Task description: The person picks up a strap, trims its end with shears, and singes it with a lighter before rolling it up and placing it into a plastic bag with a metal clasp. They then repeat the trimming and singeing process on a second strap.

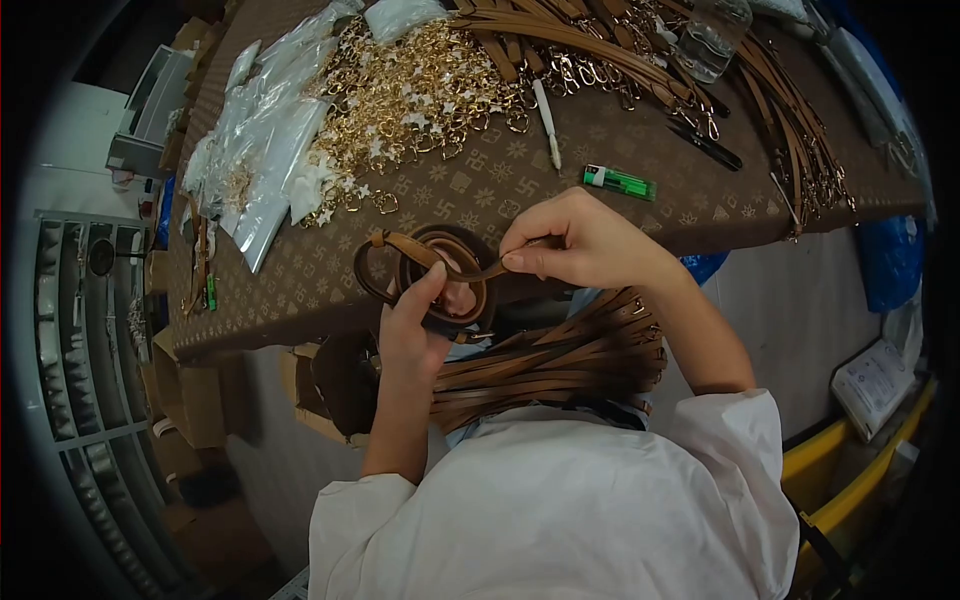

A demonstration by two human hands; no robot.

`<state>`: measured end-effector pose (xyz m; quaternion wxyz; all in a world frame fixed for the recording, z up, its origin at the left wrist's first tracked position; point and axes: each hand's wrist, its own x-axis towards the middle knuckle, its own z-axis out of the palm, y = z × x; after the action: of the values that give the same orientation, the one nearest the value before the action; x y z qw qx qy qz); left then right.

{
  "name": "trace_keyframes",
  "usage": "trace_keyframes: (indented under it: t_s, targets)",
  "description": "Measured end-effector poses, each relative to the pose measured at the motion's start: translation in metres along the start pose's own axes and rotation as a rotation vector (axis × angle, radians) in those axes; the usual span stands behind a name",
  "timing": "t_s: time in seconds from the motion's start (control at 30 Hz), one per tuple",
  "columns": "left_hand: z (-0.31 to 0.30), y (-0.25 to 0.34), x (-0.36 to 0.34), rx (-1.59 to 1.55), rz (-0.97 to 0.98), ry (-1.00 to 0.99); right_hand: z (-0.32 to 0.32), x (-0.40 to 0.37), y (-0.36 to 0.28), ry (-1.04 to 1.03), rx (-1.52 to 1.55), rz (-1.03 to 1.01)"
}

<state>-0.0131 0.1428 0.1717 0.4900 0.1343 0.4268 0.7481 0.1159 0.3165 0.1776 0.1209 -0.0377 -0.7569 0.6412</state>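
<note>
A coiled brown leather strap (401,243) is held just over the table's near edge. My left hand (412,325) is closed around the coil, with the thumb on top and some fingers showing inside the loop. My right hand (580,242) pinches a length of the same strap between thumb and fingertips, right of the coil. A small buckle (474,337) shows at the coil's lower edge. Below my hands, a bundle of brown straps (560,365) lies across my lap. Beyond my right hand, a green lighter (620,183) lies on the patterned tablecloth (440,190).
A heap of gold clasps (410,95) and clear plastic bags (275,130) cover the table's left. A white pen-like tool (547,122), black tweezers (706,147), a clear bottle (712,42) and clasped straps (800,150) lie farther right. Yellow bins (850,490) stand right; shelving (95,400) stands left.
</note>
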Motion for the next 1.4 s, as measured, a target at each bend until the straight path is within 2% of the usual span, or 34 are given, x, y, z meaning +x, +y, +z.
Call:
trace_keyframes:
  t_s: [0.03, 0.07, 0.13, 0.23, 0.33, 0.37, 0.4, 0.43, 0.5, 0.57, 0.63, 0.67, 0.73, 0.8, 0.9, 0.93, 1.0, 1.13, 1.23, 1.3, 1.33, 1.37, 1.4]
  targets:
    - [-0.002, 0.0, 0.0, 0.002, -0.004, 0.0, -0.002, 0.004, 0.003, 0.003, -0.157, -0.127]
    - [-0.004, 0.001, -0.002, 0.043, -0.024, 0.028, -0.005, 0.007, 0.002, 0.005, -0.155, -0.127]
    - [-0.006, 0.001, -0.005, 0.085, -0.047, 0.053, -0.013, 0.014, -0.003, -0.072, -0.418, -0.289]
    - [-0.006, 0.002, -0.006, 0.184, 0.001, 0.056, -0.016, 0.025, -0.003, -0.081, -0.592, -0.396]
    - [-0.008, 0.003, -0.004, 0.164, 0.015, 0.09, -0.017, 0.042, 0.011, -0.113, -0.616, -0.497]
    - [-0.01, 0.003, -0.004, 0.008, -0.02, 0.15, -0.018, 0.047, 0.007, -0.108, -0.617, -0.496]
    - [-0.011, 0.003, -0.004, -0.148, -0.053, 0.21, -0.019, 0.051, 0.001, -0.162, -0.519, -0.305]
    - [-0.013, 0.002, -0.004, -0.145, -0.053, 0.208, -0.019, 0.054, -0.003, -0.216, -0.418, -0.116]
    - [-0.017, 0.002, -0.002, -0.368, -0.033, 0.338, -0.016, 0.057, 0.003, -0.174, -0.407, -0.155]
    - [-0.021, 0.001, -0.002, -0.41, -0.007, 0.352, -0.01, 0.058, 0.013, -0.14, -0.393, -0.194]
    - [-0.023, 0.0, -0.003, -0.457, 0.02, 0.371, 0.0, 0.049, 0.021, 0.218, -0.586, -0.443]
    - [-0.023, 0.0, -0.003, -0.428, 0.039, 0.379, 0.001, 0.042, 0.02, 0.211, -0.581, -0.446]
    - [-0.021, 0.0, -0.004, -0.4, 0.068, 0.396, -0.002, 0.024, 0.015, 0.539, -0.691, -0.417]
    - [-0.017, 0.002, -0.004, -0.32, 0.165, 0.351, -0.014, 0.001, 0.01, 0.682, -0.842, -0.226]
    - [-0.021, 0.0, -0.001, -0.142, 0.295, 0.326, -0.028, -0.032, 0.017, 0.714, -1.197, 0.073]
    - [-0.02, -0.001, 0.0, -0.146, 0.295, 0.327, -0.029, -0.036, 0.02, 0.711, -1.201, 0.073]
    - [-0.016, -0.003, 0.001, -0.005, 0.375, 0.253, -0.028, -0.041, 0.026, 0.664, -1.088, 0.211]
    - [-0.015, -0.017, 0.005, 0.127, 0.411, 0.348, -0.025, -0.045, 0.026, 0.684, -0.958, 0.219]
    - [-0.015, -0.02, 0.002, 0.104, 0.376, 0.319, 0.008, -0.042, 0.011, 0.529, -0.474, 0.119]
    - [-0.012, -0.02, 0.001, 0.049, 0.368, 0.317, 0.035, -0.042, 0.011, 0.356, 0.035, 0.202]
    - [-0.011, -0.02, 0.0, 0.053, 0.365, 0.316, 0.045, -0.041, 0.01, 0.284, 0.429, 0.268]
    - [-0.01, -0.021, 0.0, 0.07, 0.35, 0.33, 0.05, -0.042, 0.013, 0.287, 0.432, 0.269]
    - [-0.009, -0.022, 0.0, 0.087, 0.334, 0.344, 0.055, -0.043, 0.018, 0.287, 0.607, 0.246]
